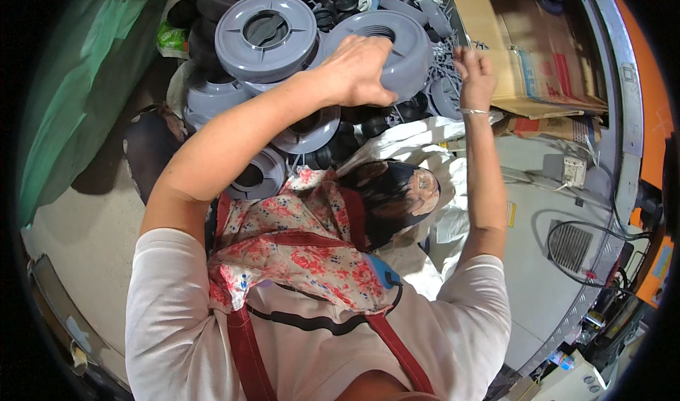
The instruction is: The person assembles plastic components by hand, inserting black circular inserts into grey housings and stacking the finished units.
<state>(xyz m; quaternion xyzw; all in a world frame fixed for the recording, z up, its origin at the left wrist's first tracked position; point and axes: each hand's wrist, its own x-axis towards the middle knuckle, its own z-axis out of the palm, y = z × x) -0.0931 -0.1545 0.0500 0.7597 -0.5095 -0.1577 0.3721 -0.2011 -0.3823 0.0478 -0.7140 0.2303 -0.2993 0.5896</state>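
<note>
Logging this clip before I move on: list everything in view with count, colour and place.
Round plastic parts: several, overlapping, grey, ahead of the person
Round pieces: many, black, among the grey ones
Thin strands: many, grey, upper centre
Cardboard box: one, brown, upper right
Draped sheet: one, green, left
Crumpled sheet: apparently one, white, centre
Socket: one, white, right
Cable: count unclear, black, right
Panel: count unclear, orange, right edge
Apron: one, floral with red straps, on the person
Left hand: one, bare, over a grey round part
Right hand: one, bare, beside the thin strands
</note>
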